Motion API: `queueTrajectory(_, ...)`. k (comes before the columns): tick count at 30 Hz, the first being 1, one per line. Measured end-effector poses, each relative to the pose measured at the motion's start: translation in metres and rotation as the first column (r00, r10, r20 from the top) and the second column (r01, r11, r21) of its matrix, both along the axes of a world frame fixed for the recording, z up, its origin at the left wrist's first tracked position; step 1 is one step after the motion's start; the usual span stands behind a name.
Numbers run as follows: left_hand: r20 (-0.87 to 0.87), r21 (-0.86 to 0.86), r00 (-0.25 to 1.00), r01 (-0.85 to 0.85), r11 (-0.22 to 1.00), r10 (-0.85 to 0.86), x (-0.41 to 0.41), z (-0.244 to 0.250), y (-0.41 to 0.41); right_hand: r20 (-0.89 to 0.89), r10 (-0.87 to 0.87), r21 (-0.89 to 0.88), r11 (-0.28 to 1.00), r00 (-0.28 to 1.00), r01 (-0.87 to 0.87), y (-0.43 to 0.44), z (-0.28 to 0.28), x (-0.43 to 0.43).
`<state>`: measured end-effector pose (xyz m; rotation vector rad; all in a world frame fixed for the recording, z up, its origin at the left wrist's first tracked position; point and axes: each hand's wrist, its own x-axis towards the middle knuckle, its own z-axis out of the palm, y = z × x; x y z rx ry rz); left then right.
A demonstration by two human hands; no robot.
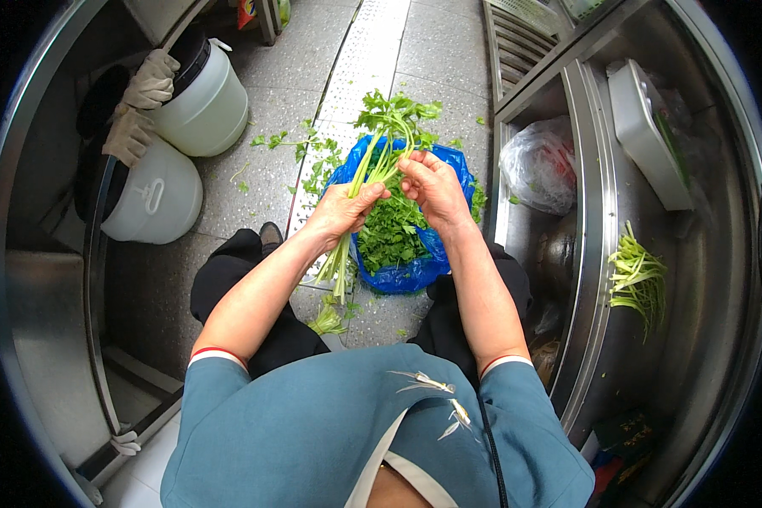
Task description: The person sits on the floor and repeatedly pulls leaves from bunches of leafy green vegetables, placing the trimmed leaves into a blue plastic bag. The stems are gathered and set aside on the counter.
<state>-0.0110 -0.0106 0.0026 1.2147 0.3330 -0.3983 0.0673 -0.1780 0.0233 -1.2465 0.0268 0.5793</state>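
My left hand (350, 206) is closed around a bunch of leafy celery (363, 171), its pale stalk ends pointing down toward me and its leaves away. My right hand (433, 185) is at the bunch's right side, thumb and forefinger pinched on a stem. Beneath both hands, a blue plastic bag (394, 279) stands open on the floor between my knees, with many green celery leaves (390, 238) inside. Loose leafy sprigs (320, 159) lie left of the bag. Nearer to me, cut stalk ends (327, 319) rest on the floor.
Two whitish plastic drums (213, 108) stand at the left, with work gloves (151, 79) hanging beside them. At the right, a steel shelf unit holds a clear plastic bag (538, 165); on the steel surface above are trimmed green stalks (636, 279) and a white container (648, 140). A perforated metal strip (371, 57) crosses the floor.
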Motion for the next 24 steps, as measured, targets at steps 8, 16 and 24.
queueTrajectory(8,0.070,0.214,0.994,0.061,0.975,-0.078,-0.001,-0.001,0.002,-0.050,-0.104,0.160,0.981,0.993,0.111,-0.008,-0.002,0.010)
queueTrajectory(16,0.070,0.217,0.995,0.051,0.975,-0.068,-0.003,0.003,0.003,0.136,-0.378,0.115,0.924,0.916,0.365,-0.022,-0.004,0.022)
queueTrajectory(24,0.066,0.197,0.996,0.054,0.979,-0.068,-0.002,0.005,0.008,0.622,0.296,-0.685,0.654,0.725,0.322,-0.049,-0.004,0.018)
